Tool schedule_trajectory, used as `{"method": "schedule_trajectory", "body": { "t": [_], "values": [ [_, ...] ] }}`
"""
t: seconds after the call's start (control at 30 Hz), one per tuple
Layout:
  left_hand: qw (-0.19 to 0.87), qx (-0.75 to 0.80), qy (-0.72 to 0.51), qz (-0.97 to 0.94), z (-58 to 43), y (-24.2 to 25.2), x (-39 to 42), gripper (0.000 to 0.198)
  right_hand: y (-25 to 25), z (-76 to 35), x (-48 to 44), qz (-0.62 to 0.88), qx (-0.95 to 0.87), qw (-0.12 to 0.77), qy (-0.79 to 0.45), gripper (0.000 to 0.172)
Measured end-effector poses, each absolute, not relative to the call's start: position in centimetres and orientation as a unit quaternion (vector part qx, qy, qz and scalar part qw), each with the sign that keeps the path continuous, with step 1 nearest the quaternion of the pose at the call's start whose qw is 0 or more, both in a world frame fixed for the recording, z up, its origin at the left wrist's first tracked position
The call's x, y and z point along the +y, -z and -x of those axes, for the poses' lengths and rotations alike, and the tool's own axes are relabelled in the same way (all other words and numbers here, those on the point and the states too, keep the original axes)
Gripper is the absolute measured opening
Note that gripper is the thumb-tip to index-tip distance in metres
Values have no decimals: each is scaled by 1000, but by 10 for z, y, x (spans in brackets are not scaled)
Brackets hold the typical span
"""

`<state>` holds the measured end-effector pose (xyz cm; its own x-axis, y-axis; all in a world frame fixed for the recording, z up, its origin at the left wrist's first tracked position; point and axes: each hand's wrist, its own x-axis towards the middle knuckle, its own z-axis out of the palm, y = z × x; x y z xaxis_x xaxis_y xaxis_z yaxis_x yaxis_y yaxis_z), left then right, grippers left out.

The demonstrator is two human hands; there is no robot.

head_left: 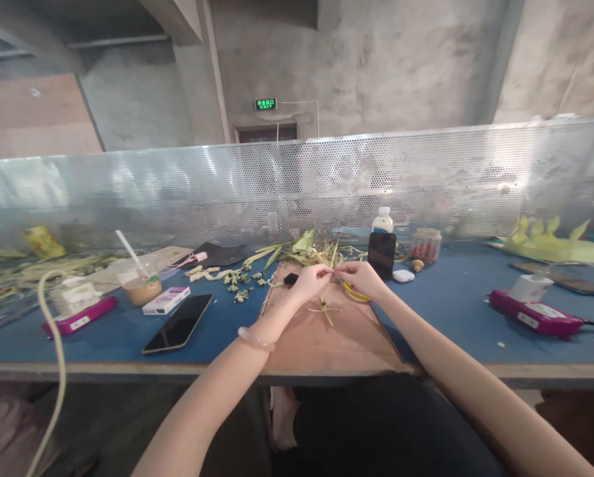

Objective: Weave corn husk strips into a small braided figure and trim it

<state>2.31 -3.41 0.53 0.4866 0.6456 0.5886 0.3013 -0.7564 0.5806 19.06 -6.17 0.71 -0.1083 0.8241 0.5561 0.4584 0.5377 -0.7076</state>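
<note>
My left hand (pixel 313 281) and my right hand (pixel 359 277) meet above a wooden board (pixel 297 344), their fingertips pinched close together. Whatever lies between the fingers is too small to make out. Just below them on the board rests a small knotted piece of pale plant strips (pixel 323 307), its ends spread like a star. A tool with yellow handles (pixel 355 293) lies partly under my right hand. Beside my left hand sits a small black item (pixel 291 279). Behind both hands is a heap of green and straw-coloured leaf strips (pixel 304 248).
Left on the blue table (pixel 237 331) are a phone (pixel 180 324), a small box (pixel 166 300), a drink cup (pixel 140 285) and knotted leaf pieces (pixel 240 288). At right stand an upright phone (pixel 381 254), a bottle (pixel 384 220), a jar (pixel 426 245) and a magenta power strip (pixel 535 315).
</note>
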Motion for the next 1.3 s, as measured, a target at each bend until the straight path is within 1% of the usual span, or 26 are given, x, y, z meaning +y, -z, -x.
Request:
{"method": "schedule_trajectory", "body": {
  "t": [0.17,0.3,0.57,0.9,1.1,1.3],
  "values": [
    [201,282,-414,-842,-22,-4,-31,22,-3,-192,-58,441,-734,487,-172,32],
    [206,287,-410,-841,-22,-6,-32,23,-3,-193,-57,438,-749,475,-145,29],
    [218,303,-407,-834,-24,-7,-35,23,1,-192,-52,446,-767,460,-41,19],
    [245,301,-401,-830,-22,-7,-33,21,1,-188,-55,478,-763,432,51,15],
    [260,292,-388,-834,-22,-8,-32,21,-1,-183,-60,494,-753,427,80,14],
    [256,294,-393,-833,-22,-7,-32,20,-2,-184,-60,497,-747,435,78,13]
  ]
}}
